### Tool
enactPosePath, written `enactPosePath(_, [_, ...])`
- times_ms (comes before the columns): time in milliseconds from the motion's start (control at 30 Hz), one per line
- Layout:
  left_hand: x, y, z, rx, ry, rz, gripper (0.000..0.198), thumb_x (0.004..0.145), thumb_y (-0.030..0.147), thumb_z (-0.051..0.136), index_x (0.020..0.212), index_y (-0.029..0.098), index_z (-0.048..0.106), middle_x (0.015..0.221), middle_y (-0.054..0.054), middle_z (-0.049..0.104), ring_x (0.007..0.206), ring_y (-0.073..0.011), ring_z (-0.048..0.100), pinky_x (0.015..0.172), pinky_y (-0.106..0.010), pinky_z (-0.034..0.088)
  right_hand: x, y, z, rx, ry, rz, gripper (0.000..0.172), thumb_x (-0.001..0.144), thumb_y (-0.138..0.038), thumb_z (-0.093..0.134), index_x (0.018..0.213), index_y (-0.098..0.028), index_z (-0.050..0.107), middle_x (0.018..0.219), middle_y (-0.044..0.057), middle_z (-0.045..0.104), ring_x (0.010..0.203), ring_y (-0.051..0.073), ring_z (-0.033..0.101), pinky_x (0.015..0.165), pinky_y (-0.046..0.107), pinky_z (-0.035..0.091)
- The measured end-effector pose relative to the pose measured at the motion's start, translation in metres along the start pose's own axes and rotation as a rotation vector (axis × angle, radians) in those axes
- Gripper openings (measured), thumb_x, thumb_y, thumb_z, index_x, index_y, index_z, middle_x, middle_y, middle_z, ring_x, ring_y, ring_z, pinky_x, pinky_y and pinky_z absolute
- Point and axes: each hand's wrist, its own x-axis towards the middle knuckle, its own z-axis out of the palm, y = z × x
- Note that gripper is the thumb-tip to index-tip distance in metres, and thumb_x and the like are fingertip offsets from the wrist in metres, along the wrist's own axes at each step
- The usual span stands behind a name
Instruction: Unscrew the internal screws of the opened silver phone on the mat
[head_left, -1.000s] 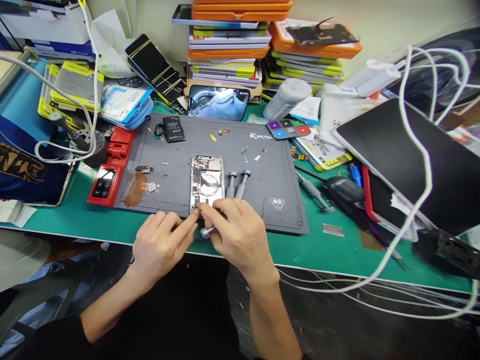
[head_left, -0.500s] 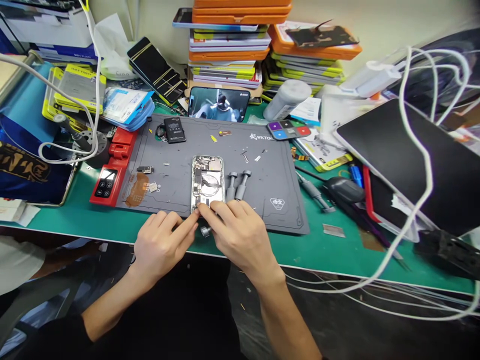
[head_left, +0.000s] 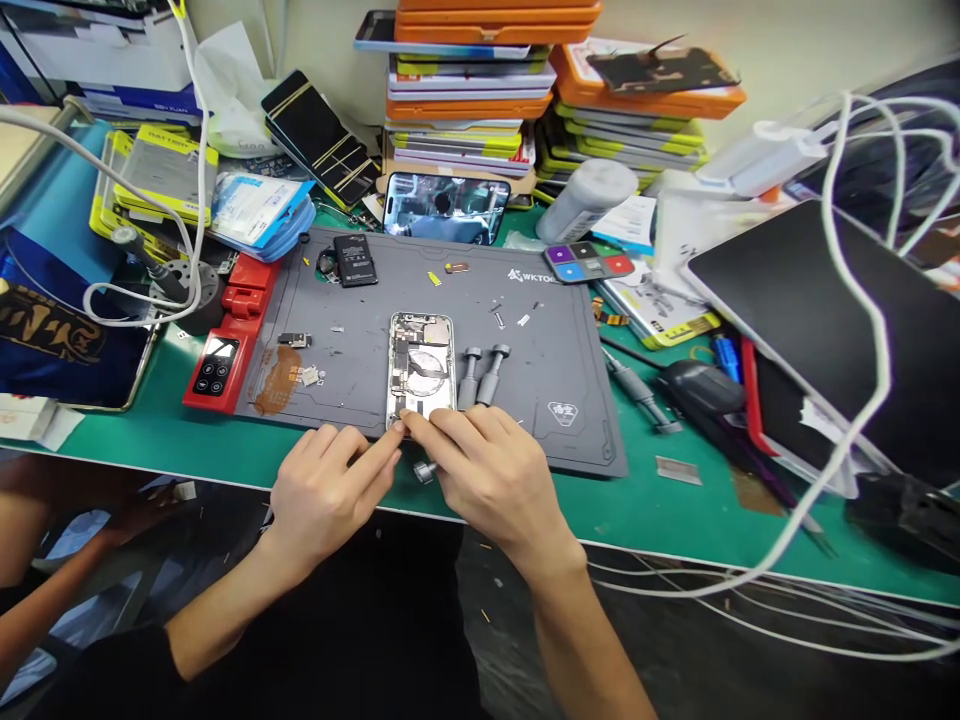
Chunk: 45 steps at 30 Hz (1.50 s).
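Observation:
An opened phone [head_left: 421, 365], its inner boards and a round coil showing, lies upright on the grey work mat [head_left: 352, 345]. The tip of my left index finger rests at its lower left corner, with the thumb just below the edge; the left hand [head_left: 322, 490] is otherwise curled. My right hand [head_left: 491, 465] has its index fingertip pressed on the phone's lower end, its other fingers bent. From beneath that palm pokes the knobbed end of a screwdriver [head_left: 425, 471], mostly hidden. Two grey screwdrivers [head_left: 491, 375] lie right of the phone. Any small part under my fingertips is hidden.
A black battery [head_left: 354, 260] and small parts lie on the mat. Behind stands a lit phone [head_left: 446, 208] before stacked cases [head_left: 465, 105]. A red device [head_left: 217, 368] borders the left; a white cable [head_left: 862, 290] loops across the right. Another person's arm [head_left: 67, 575] shows lower left.
The whole view has shifted slightly, while my hands keep nearly the same place at the phone's lower end. At lower left, the other person's pale sleeve has gone and bare arms show.

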Motion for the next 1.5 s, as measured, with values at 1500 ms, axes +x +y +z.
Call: enactPosePath(1500, [-0.005,-0.012,-0.018,-0.032,0.159,-0.151,0.021,0.107,0.019,0.069,0.127,0.021,0.075,0.095,-0.004,0.073,0.085,-0.0178,0.067,0.077,-0.032,0.053,-0.014,0.000,0.019,0.841,0.876,0.898,0.069,0.090,-0.009,0.055,0.154,-0.035,0.047,0.102,-0.001,0.062,0.082,0.014,0.063,0.080,0.036,0.055])
